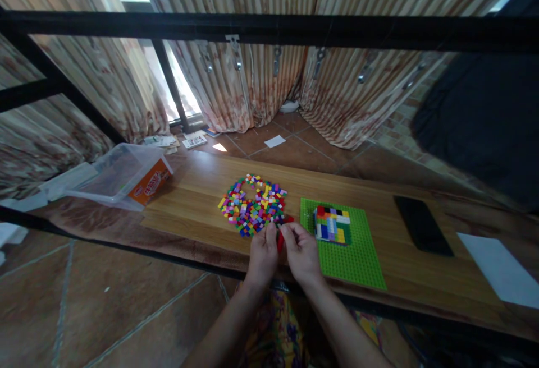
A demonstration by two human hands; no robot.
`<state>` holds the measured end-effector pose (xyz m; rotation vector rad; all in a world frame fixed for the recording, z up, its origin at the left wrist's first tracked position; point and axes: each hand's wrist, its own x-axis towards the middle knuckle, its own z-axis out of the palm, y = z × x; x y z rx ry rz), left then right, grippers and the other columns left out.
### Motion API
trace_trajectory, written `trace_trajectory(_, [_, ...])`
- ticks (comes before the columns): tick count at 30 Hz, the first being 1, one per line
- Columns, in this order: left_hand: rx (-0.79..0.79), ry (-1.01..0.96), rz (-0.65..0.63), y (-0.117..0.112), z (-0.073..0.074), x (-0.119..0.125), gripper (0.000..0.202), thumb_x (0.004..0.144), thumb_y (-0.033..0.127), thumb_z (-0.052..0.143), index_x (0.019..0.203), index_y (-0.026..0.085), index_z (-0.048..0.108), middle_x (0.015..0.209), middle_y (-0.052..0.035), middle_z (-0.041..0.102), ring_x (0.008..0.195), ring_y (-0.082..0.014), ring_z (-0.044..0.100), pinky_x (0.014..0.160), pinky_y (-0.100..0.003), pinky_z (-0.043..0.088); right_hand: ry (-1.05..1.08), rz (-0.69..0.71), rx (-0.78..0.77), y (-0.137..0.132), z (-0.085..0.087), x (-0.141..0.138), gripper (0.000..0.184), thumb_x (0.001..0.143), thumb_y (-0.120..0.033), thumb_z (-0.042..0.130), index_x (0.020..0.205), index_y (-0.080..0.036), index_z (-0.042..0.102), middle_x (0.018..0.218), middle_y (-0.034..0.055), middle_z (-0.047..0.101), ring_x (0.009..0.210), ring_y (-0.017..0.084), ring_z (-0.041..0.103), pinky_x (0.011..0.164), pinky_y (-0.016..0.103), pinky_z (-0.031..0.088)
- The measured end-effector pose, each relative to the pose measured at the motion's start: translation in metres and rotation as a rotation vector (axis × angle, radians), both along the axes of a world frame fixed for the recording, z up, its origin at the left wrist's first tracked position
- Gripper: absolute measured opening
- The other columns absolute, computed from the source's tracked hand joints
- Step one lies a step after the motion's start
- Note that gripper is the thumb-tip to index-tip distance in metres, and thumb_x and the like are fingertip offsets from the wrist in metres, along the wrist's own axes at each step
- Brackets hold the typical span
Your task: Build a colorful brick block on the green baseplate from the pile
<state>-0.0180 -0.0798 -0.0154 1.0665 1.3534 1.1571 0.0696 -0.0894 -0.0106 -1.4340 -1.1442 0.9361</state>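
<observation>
My left hand [261, 254] and my right hand [301, 251] meet at the near edge of a wooden table [197, 199], both pinched on a small red piece [281, 237] held between them. Just beyond my fingers lies a heap of small coloured bricks [254, 204]. To the right sits a green baseplate [349, 250] with a low multicoloured block of bricks [332, 224] built on its far left part.
A clear plastic box with an orange label [124, 176] lies tipped at the table's left end. A black phone [422, 225] and a white sheet [499, 267] lie to the right. A black metal frame [269, 26] crosses overhead; curtains and floor papers are behind.
</observation>
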Motion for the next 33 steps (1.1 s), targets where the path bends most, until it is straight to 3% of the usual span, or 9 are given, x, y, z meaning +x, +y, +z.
trace_trajectory(4, [-0.115, -0.099, -0.016, 0.005, 0.005, 0.0, 0.043, 0.087, 0.056, 0.042, 0.068, 0.019, 0.053, 0.056, 0.0011, 0.05, 0.049, -0.011, 0.044, 0.048, -0.024, 0.038, 0.233, 0.0, -0.038, 0.001, 0.005, 0.003, 0.034, 0.083, -0.053, 0.056, 0.074, -0.02, 0.058, 0.053, -0.0054, 0.052, 0.046, 0.01, 0.045, 0.045, 0.022, 0.036])
trace_trajectory(7, [-0.111, 0.003, 0.008, 0.022, 0.009, -0.011, 0.046, 0.09, 0.056, 0.035, 0.068, 0.02, 0.052, 0.051, 0.002, 0.047, 0.045, -0.0109, 0.041, 0.045, -0.024, 0.035, 0.401, 0.006, -0.045, -0.002, 0.011, 0.013, 0.033, 0.079, -0.053, 0.062, 0.077, -0.02, 0.058, 0.058, -0.0038, 0.059, 0.046, 0.009, 0.049, 0.045, 0.022, 0.04])
trace_trajectory(9, [0.007, 0.207, 0.052, 0.041, 0.015, -0.023, 0.046, 0.092, 0.052, 0.032, 0.067, 0.019, 0.052, 0.053, 0.0011, 0.048, 0.048, -0.0118, 0.044, 0.049, -0.024, 0.037, 0.449, -0.01, -0.05, -0.006, 0.013, 0.026, 0.031, 0.075, -0.05, 0.067, 0.079, -0.02, 0.059, 0.063, -0.0017, 0.063, 0.05, 0.011, 0.055, 0.049, 0.023, 0.046])
trace_trajectory(12, [0.154, 0.715, -0.021, 0.076, 0.028, -0.039, 0.045, 0.093, 0.044, 0.032, 0.071, 0.017, 0.06, 0.062, -0.0043, 0.059, 0.061, -0.016, 0.056, 0.062, -0.027, 0.042, 0.415, -0.059, -0.054, -0.016, 0.011, 0.053, 0.031, 0.073, -0.048, 0.07, 0.083, -0.02, 0.062, 0.069, 0.0005, 0.067, 0.057, 0.013, 0.061, 0.055, 0.027, 0.051])
trace_trajectory(15, [0.115, 1.152, -0.068, 0.104, 0.039, -0.047, 0.049, 0.094, 0.044, 0.029, 0.092, 0.015, 0.068, 0.083, -0.0133, 0.07, 0.08, -0.0246, 0.064, 0.074, -0.033, 0.045, 0.261, -0.125, -0.043, -0.028, 0.006, 0.081, 0.031, 0.076, -0.047, 0.068, 0.092, -0.021, 0.065, 0.077, 0.0025, 0.07, 0.063, 0.015, 0.064, 0.06, 0.029, 0.053])
trace_trajectory(19, [0.034, 1.44, -0.185, 0.124, 0.038, -0.05, 0.057, 0.094, 0.048, 0.024, 0.107, 0.013, 0.068, 0.096, -0.0206, 0.07, 0.093, -0.0328, 0.065, 0.078, -0.04, 0.047, -0.023, -0.18, -0.027, -0.035, 0.003, 0.113, 0.03, 0.084, -0.047, 0.059, 0.097, -0.02, 0.065, 0.085, 0.0047, 0.071, 0.071, 0.017, 0.066, 0.068, 0.031, 0.053])
trace_trajectory(25, [0.075, 1.525, -0.246, 0.131, 0.023, -0.053, 0.051, 0.092, 0.047, 0.032, 0.104, 0.012, 0.067, 0.098, -0.0218, 0.07, 0.094, -0.0346, 0.065, 0.079, -0.042, 0.048, -0.456, -0.177, 0.121, -0.016, 0.006, 0.135, 0.028, 0.09, -0.043, 0.051, 0.089, -0.021, 0.069, 0.088, 0.0054, 0.068, 0.084, 0.02, 0.063, 0.075, 0.034, 0.048])
trace_trajectory(33, [0.165, 1.418, -0.149, 0.114, 0.036, -0.048, 0.043, 0.092, 0.046, 0.038, 0.098, 0.013, 0.066, 0.091, -0.0172, 0.069, 0.085, -0.03, 0.065, 0.075, -0.039, 0.047, -0.502, -0.22, 0.207, -0.002, -0.007, 0.136, 0.028, 0.088, -0.045, 0.053, 0.088, -0.024, 0.072, 0.098, 0.0068, 0.062, 0.097, 0.022, 0.057, 0.089, 0.04, 0.046])
